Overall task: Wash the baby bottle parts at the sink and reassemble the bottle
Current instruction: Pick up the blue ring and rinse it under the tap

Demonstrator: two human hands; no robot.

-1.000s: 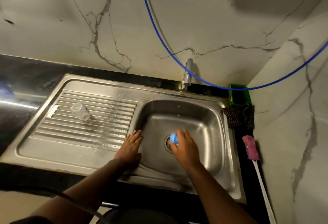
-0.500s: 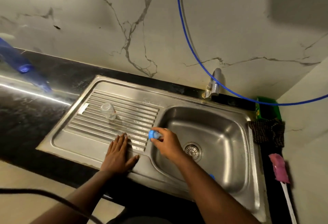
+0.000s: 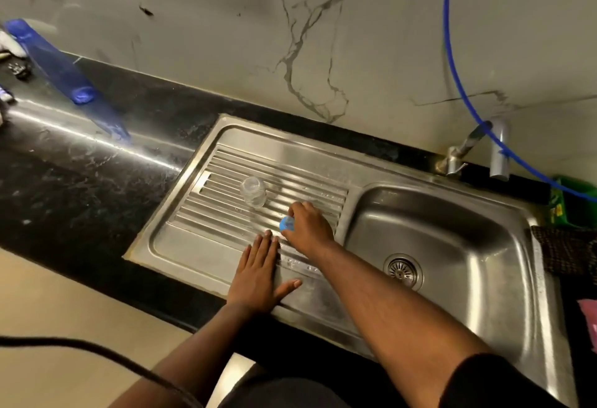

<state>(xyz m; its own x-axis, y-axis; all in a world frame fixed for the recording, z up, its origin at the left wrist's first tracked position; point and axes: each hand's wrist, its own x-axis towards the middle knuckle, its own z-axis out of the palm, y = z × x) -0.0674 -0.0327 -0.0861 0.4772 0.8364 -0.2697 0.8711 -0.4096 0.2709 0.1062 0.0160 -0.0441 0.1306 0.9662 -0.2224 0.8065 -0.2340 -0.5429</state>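
Fingers of your right hand (image 3: pixel 308 226) are closed around the blue bottle part (image 3: pixel 286 223), held over the ribbed drainboard (image 3: pixel 226 188). Your left hand (image 3: pixel 258 275) lies flat, fingers spread, on the drainboard's front edge. Just beyond, the clear bottle (image 3: pixel 253 191) stands on the ribs, left of the sink basin (image 3: pixel 452 230).

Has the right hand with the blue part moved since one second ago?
Yes. The right hand with the blue part went from above the drain leftward onto the ribbed drainboard.
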